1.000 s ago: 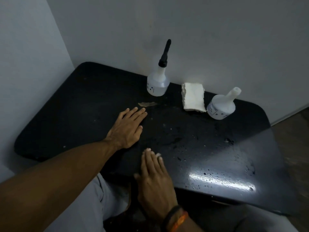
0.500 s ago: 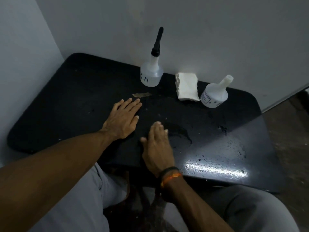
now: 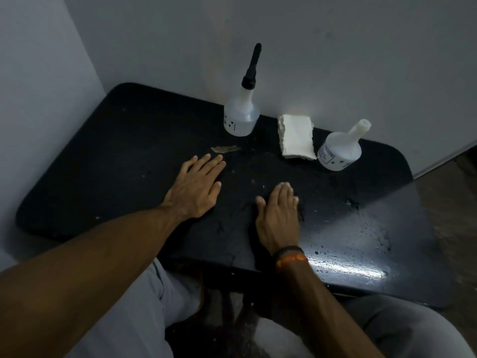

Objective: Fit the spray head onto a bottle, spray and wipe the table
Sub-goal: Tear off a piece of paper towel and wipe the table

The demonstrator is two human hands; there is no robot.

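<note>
Two hands are lying palm down on the black table (image 3: 108,161), seen from the head camera. The left hand (image 3: 196,187) is resting flat with fingers spread, holding nothing, much where it lay half a second ago. The right hand (image 3: 279,215), flat and empty with fingers together and a dark and orange wristband (image 3: 290,255) behind it, is now lying further onto the table than before. At the back by the wall, the bottle with the black spray head (image 3: 241,113) is standing upright; the white folded cloth (image 3: 296,136) is lying just right of it, and the open-necked bottle (image 3: 340,149) is standing beside the cloth. Both bottles are carrying dark printed marks too small to read. Droplets are glinting on the table's right side.
</note>
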